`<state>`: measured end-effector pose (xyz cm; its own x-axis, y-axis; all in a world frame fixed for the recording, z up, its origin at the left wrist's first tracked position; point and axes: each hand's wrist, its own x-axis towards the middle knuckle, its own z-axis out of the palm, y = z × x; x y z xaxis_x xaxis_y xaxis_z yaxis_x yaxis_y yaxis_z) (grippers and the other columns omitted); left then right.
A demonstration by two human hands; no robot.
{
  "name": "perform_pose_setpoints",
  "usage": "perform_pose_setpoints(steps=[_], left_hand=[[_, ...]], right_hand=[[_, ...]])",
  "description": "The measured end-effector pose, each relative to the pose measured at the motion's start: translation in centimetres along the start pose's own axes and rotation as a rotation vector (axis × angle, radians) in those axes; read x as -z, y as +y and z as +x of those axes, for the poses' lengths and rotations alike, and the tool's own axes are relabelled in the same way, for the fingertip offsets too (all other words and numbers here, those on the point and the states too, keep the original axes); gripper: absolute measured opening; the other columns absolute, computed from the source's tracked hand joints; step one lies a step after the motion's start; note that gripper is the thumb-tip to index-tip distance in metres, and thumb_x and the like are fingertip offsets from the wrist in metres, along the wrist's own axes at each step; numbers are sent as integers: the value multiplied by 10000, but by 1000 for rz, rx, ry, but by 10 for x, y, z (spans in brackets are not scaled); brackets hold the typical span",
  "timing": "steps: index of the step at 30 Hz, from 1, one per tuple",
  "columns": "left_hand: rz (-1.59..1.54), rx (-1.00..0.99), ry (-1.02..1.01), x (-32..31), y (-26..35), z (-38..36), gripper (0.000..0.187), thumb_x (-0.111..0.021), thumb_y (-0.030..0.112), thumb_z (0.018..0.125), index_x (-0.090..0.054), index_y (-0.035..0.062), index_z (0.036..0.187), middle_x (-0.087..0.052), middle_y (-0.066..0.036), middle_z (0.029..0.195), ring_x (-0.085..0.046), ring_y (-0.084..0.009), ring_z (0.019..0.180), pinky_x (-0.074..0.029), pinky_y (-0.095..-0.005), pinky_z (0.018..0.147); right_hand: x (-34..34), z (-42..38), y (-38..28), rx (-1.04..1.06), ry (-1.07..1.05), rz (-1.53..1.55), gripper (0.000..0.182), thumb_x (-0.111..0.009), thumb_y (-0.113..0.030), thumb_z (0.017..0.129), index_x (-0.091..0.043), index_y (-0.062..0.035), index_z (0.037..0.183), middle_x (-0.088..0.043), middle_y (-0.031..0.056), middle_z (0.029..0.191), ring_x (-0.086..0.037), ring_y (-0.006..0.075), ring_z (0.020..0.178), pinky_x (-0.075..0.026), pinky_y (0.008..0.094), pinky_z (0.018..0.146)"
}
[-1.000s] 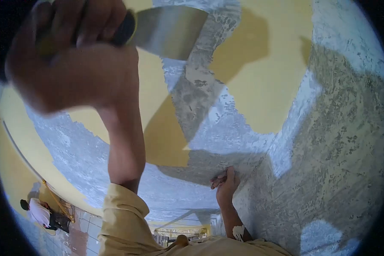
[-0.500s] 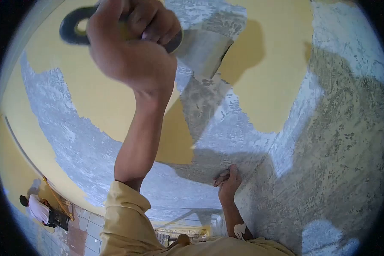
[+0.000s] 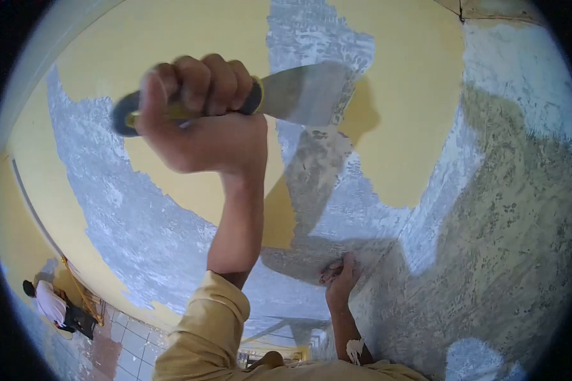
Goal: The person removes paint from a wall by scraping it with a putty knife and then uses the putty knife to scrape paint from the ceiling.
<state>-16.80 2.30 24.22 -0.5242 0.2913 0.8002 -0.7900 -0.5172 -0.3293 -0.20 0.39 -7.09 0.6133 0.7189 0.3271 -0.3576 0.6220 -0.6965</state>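
Wall (image 3: 413,146): fairly bright, crossed by broad dark shadows
Scraper (image 3: 302,94): handle end slightly blurred
Distant person (image 3: 51,303): small, soft detail
Edges: blackened corners, curved distortion

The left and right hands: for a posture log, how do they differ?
The left hand grips the scraper; the right hand shows no tool. The left hand is raised high and looks larger in view; the right hand is lower and looks smaller. Both are bare, with fingers bent.

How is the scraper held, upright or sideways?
Sideways: in the left hand, the handle lies left and the blade points right in the picture.
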Motion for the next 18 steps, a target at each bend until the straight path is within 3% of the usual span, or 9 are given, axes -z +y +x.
perform_pose_setpoints(steps=[1,2,6,8,11,13,15,17,18], left_hand=[[268,-29,-77,22,-38,-9,258,-458,326,847,-425,134,677,-271,43,520,-255,-103,439,-196,-257,412],[260,236,102,16,-61,-25,277,-473,331,862,-420,126,685,-295,34,521,-276,-105,445,-216,-273,415],[83,247,-92,-23,-33,-62,253,-464,290,905,-389,134,719,-328,13,551,-288,-110,464,-249,-281,449],[-53,348,-181,-15,-5,-72,226,-447,281,920,-380,138,759,-332,9,551,-293,-116,463,-250,-288,445],[235,370,-340,23,40,-79,221,-492,288,902,-377,134,792,-352,-2,550,-302,-118,441,-261,-288,423],[406,391,-340,54,71,-79,240,-508,290,893,-369,126,788,-367,-8,550,-311,-117,425,-255,-280,396],[546,523,-306,87,112,-77,260,-522,284,893,-361,110,787,-363,-6,547,-305,-99,426,-240,-264,385],[653,672,-182,114,158,-87,254,-508,264,904,-353,100,788,-341,1,543,-282,-79,435,-223,-252,386],[707,730,-109,125,179,-93,238,-482,251,914,-347,101,787,-332,3,542,-271,-76,437,-214,-249,381]], right_hand=[[2,-1,3,-36,49,21,400,-471,-260,936,-491,-31,609,-491,75,485,-480,189,338,-457,359,375],[3,-5,5,-81,85,32,401,-478,-266,933,-492,-31,608,-496,75,489,-479,189,340,-457,358,377],[7,-1,2,-162,139,-14,397,-477,-262,933,-499,-31,610,-492,75,482,-494,194,355,-473,358,402],[9,-6,9,-141,70,3,396,-478,-258,924,-508,-28,603,-497,78,479,-503,202,359,-488,355,432],[6,-19,18,-158,63,-186,397,-477,-236,913,-518,-17,584,-519,89,490,-528,214,385,-491,348,451],[13,-41,60,-63,-145,-256,349,-521,-193,878,-535,-17,578,-555,90,518,-559,212,435,-479,330,475],[13,-68,89,96,-639,-705,278,-549,-165,860,-556,6,641,-578,100,556,-589,173,510,-490,309,538],[-9,-102,122,-47,-958,-687,248,-596,-182,815,-538,-18,639,-554,171,595,-579,296,529,-451,366,524],[7,-122,166,19,-1181,-824,232,-583,-221,823,-589,-28,695,-553,147,593,-574,289,520,-458,354,513]])
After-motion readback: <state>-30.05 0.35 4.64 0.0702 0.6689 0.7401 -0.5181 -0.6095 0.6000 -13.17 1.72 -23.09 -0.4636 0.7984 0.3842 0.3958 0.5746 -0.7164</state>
